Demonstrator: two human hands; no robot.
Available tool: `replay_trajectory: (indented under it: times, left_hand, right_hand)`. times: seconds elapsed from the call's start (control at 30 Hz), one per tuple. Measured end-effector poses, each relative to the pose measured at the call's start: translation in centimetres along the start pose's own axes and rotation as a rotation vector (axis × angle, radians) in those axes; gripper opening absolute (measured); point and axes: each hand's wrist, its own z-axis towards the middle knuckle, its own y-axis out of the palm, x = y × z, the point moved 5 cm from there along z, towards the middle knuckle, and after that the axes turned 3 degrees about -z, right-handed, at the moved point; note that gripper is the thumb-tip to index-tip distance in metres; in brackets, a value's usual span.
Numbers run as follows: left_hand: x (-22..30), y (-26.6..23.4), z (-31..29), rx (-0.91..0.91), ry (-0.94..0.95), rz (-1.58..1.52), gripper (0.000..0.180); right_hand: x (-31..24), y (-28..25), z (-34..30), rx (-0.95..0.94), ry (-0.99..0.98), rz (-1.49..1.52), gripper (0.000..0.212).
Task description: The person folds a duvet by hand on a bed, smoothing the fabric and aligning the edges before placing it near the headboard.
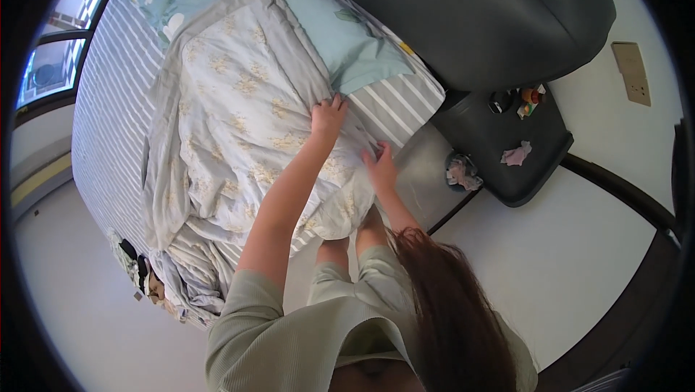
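Observation:
A pale floral quilt (239,102) lies folded along a bed with a grey-and-white striped sheet (108,117). My left hand (328,117) presses flat on the quilt's right edge, close to a light blue pillow (340,37). My right hand (381,167) grips the quilt's near corner, where the fabric hangs over the bed's side. My knees touch the bed edge just below that corner.
A dark padded headboard (478,8) stands behind the pillow. A dark bedside table (507,146) holds small items and crumpled tissues. Crumpled cloth and dark things (156,276) sit at the bed's lower left corner. A window (61,37) is at far left.

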Motion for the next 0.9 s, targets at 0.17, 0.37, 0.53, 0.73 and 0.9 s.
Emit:
replay_trajectory:
  times: [0.17, 0.37, 0.53, 0.73, 0.9]
  left_hand:
    - [0.9, 0.0, 0.6, -0.182, 0.049, 0.01, 0.029]
    - [0.6, -7.7, -2.5, 0.248, 0.145, -0.503, 0.019]
    - [0.0, -11.0, -3.4, 0.392, 0.068, -0.887, 0.028]
    - [-0.8, -10.9, -5.1, 0.424, 0.01, -0.919, 0.034]
    - [2.2, -10.6, -6.4, 0.447, 0.052, -0.854, 0.055]
  right_hand:
    - [2.4, 3.6, -1.3, -0.357, -0.245, -0.279, 0.046]
    - [5.6, 3.0, -6.4, -0.819, 0.041, 0.457, 0.052]
    - [8.2, 0.5, -11.0, -0.895, 0.046, 0.432, 0.043]
    - [6.3, -11.0, -7.7, -0.604, 0.269, 0.209, 0.035]
    - [4.2, -24.4, 0.4, -0.371, -0.031, 0.149, 0.025]
